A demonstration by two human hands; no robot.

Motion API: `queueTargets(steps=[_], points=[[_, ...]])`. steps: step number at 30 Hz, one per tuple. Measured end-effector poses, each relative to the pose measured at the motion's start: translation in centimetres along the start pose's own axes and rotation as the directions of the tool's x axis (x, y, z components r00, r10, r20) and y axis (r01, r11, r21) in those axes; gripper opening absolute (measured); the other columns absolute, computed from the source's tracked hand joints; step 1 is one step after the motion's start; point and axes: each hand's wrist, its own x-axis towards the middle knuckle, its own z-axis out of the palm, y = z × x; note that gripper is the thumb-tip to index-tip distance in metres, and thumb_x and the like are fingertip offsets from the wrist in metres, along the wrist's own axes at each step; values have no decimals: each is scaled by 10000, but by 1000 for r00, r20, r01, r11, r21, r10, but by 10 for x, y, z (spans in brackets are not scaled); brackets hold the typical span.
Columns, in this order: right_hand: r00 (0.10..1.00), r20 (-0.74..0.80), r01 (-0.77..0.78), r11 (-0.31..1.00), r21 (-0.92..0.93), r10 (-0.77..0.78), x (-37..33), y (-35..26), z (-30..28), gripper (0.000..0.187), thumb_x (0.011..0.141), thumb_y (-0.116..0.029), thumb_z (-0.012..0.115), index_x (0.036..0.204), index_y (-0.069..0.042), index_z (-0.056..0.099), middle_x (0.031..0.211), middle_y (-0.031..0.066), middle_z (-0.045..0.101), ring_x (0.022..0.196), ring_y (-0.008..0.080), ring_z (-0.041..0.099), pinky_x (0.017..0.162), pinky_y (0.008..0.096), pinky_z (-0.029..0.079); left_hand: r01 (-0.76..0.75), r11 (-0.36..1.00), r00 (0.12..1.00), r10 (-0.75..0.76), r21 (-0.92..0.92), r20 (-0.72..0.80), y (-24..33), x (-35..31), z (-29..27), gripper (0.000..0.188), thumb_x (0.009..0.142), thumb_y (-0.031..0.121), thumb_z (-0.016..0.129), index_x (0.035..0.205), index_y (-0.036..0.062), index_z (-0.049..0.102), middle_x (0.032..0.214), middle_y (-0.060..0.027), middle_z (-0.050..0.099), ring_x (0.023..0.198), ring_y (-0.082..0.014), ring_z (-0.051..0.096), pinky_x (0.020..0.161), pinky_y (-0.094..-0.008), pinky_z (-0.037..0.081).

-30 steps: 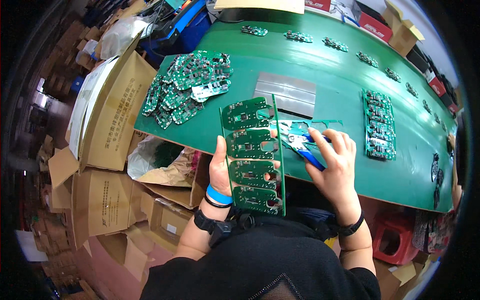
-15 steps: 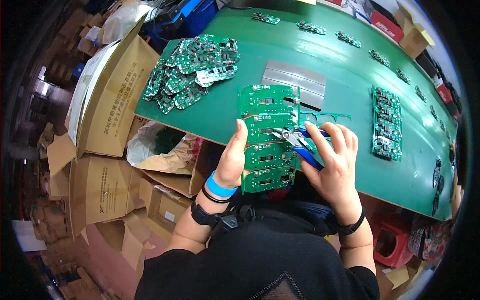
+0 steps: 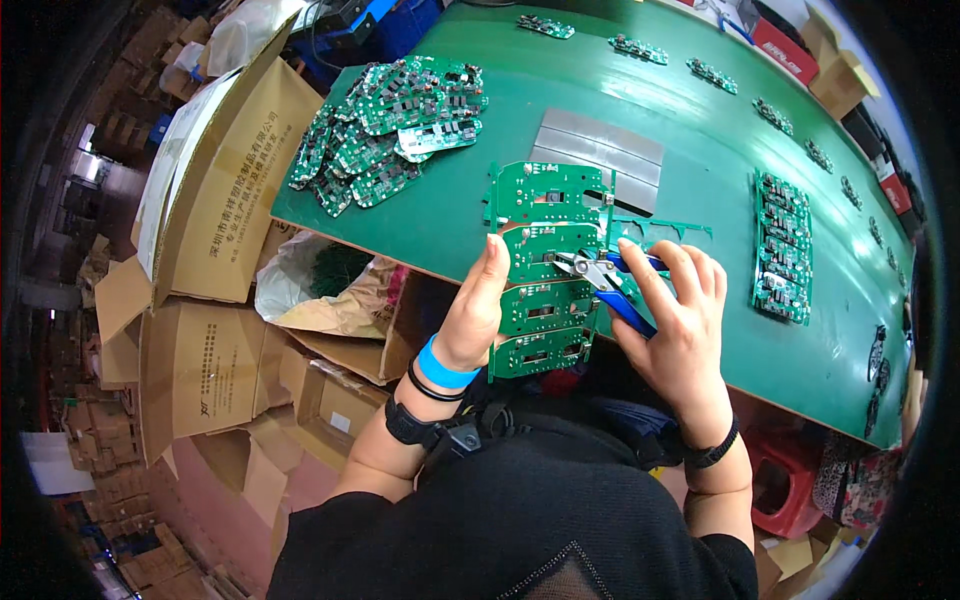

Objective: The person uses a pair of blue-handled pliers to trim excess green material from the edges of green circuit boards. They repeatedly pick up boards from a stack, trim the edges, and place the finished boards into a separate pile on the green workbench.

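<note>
My left hand [image 3: 476, 312] grips the left edge of a green circuit board panel [image 3: 545, 322], its thumb lying on the face. Several joined boards with slots and small parts make up the panel, which is held up over the near table edge. In my right hand [image 3: 682, 315] is a pair of blue-handled cutting pliers [image 3: 597, 274]. Their jaw tips lie over the panel's second board from the top. Whether the tips touch the board I cannot tell. Just behind the panel a grey grooved metal plate [image 3: 600, 150] and a thin green board offcut [image 3: 670, 230] lie on the table.
A heap of separate circuit boards [image 3: 405, 120] covers the left end of the green table [image 3: 480, 45]. On the right lies another populated panel [image 3: 783, 250], with single boards [image 3: 712, 75] spaced along the far side. Cardboard boxes [image 3: 235, 180] and a plastic bag [image 3: 290, 285] stand left, a red stool [image 3: 785, 485] right.
The whole view has shifted slightly. My hands keep their grips on the panel and the pliers, and the plier tips remain at about the same board.
</note>
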Motion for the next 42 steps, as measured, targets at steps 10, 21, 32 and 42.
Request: queueTargets(steps=[10, 21, 32, 42], points=[[999, 34, -16, 999, 31, 15, 1, -2, -5, 632, 643, -142, 750, 1258, -111, 603, 1095, 101, 544, 1052, 307, 508, 942, 433, 366, -18, 999, 999, 19, -29, 38, 5, -2, 3, 577, 1051, 452, 219, 1449, 45, 316, 1342, -147, 522, 1154, -218, 594, 944, -358, 531], [999, 43, -7, 1000, -18, 8, 3, -4, -2, 657, 619, -147, 771, 1255, -121, 608, 1082, 94, 547, 1025, 295, 517, 919, 427, 377, -29, 997, 999, 30, 66, -20, 6, -1, -1, 695, 1000, 585, 213, 1438, 62, 349, 1299, -171, 561, 1084, -293, 632, 885, -446, 565], [995, 2, 97, 993, -72, -97, 8, 5, -1, 717, 551, -205, 800, 1243, -157, 619, 1045, 47, 568, 942, 246, 551, 832, 402, 412, 104, 991, 995, -104, -83, 12, 13, 0, -3, 619, 1031, 518, 219, 1440, 70, 340, 1279, -129, 573, 1049, -207, 647, 844, -362, 581], [982, -176, -58, 997, 60, 67, 6, 18, -11, 587, 599, -149, 765, 1177, -110, 665, 994, 91, 572, 880, 286, 540, 803, 397, 421, 161, 873, 986, -118, -461, 121, 19, 2, -22, 815, 961, 669, 166, 1484, 55, 279, 1403, -243, 459, 1151, -407, 578, 878, -514, 555]])
